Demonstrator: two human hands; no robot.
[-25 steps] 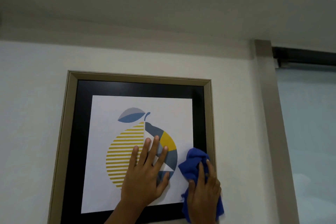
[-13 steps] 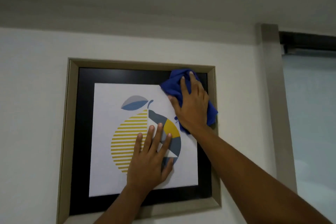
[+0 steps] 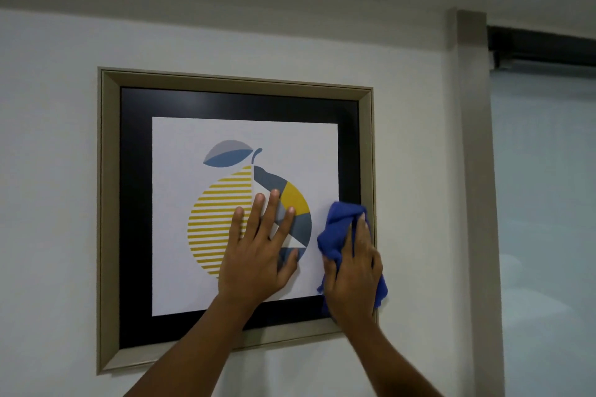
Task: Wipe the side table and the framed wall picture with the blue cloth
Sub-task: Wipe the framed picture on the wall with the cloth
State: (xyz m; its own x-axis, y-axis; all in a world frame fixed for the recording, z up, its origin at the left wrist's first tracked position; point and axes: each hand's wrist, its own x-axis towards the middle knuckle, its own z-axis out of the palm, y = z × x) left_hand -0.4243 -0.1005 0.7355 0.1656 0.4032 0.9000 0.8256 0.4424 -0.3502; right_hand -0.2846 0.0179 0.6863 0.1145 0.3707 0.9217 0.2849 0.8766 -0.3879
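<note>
The framed wall picture hangs on a white wall: a beige frame, a black mat and a white print of a striped yellow and blue fruit. My left hand lies flat on the glass over the fruit, fingers spread, holding nothing. My right hand presses the crumpled blue cloth against the lower right part of the picture, over the black mat and the frame's right edge. The side table is out of view.
A beige vertical trim strip runs down the wall right of the picture. Beyond it is a frosted glass panel under a dark top rail. The ceiling fills the top of the view.
My right hand went up with the cloth from the lower right to the frame's upper right corner, then came back down the right side. My left hand stayed flat on the glass.
</note>
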